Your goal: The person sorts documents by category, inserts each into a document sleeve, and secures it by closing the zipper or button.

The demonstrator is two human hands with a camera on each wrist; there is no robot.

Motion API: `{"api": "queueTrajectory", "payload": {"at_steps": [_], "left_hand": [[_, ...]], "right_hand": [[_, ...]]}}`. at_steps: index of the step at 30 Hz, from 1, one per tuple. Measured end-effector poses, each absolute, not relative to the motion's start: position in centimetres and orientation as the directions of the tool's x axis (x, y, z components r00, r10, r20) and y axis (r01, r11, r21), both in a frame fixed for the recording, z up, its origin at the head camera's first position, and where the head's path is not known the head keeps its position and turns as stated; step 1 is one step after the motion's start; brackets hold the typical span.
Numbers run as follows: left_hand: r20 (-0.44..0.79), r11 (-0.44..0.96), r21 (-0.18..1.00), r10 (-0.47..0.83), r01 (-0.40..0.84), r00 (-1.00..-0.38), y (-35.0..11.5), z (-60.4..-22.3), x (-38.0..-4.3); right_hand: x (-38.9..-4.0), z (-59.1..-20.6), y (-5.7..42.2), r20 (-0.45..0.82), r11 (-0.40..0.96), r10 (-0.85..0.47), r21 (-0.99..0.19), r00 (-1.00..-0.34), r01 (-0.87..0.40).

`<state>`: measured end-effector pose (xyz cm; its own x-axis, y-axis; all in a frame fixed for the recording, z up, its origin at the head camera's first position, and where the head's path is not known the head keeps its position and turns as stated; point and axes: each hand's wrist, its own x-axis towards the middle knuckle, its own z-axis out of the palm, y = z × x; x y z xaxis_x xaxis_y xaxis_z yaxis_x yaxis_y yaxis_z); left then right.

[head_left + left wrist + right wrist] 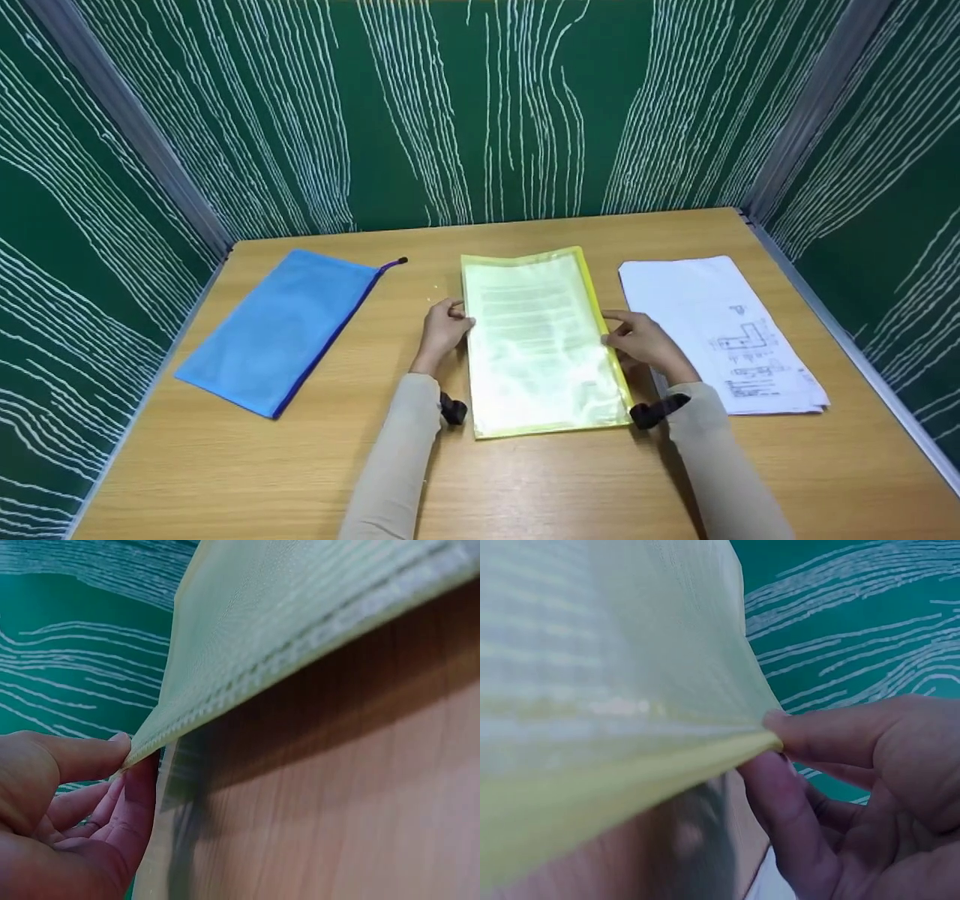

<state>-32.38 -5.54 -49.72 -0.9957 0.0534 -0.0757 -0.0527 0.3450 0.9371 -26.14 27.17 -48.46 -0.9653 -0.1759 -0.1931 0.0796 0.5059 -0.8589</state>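
A translucent yellow document pouch [544, 345] with printed sheets showing through it is held between both hands, its long edges running away from the person. My left hand [444, 334] pinches the left edge between thumb and fingers; in the left wrist view that stitched edge of the pouch [300, 652] is raised off the table. On the opposite side, my right hand [641, 341] pinches the brighter yellow edge. Thumb and forefinger of the right hand [855, 780] meet on this edge in the right wrist view, with the pouch [630, 690] lifted above the wood there too.
To the left lies a blue zip pouch [289, 330] with a dark blue edge and a pull tab. A stack of white papers [720, 337] with line drawings sits at the right, partly behind the right forearm. Green walls [525, 112] with white lines enclose the wooden table [540, 487].
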Motion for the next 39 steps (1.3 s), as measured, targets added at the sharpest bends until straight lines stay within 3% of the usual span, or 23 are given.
{"api": "queueTrajectory", "payload": {"at_steps": [13, 39], "left_hand": [[-0.094, 0.249, 0.966, 0.099, -0.066, -0.991, -2.9, -49.8, -32.7], [-0.049, 0.304, 0.952, 0.094, -0.018, -0.994, -2.2, -50.2, -32.2]], "right_hand": [[-26.2, -49.0, 30.1, -0.218, 0.55, -0.139, -0.828, -0.966, 0.107], [-26.1, -49.2, 31.6, -0.334, 0.574, -0.055, -0.782, -0.941, 0.244]]}}
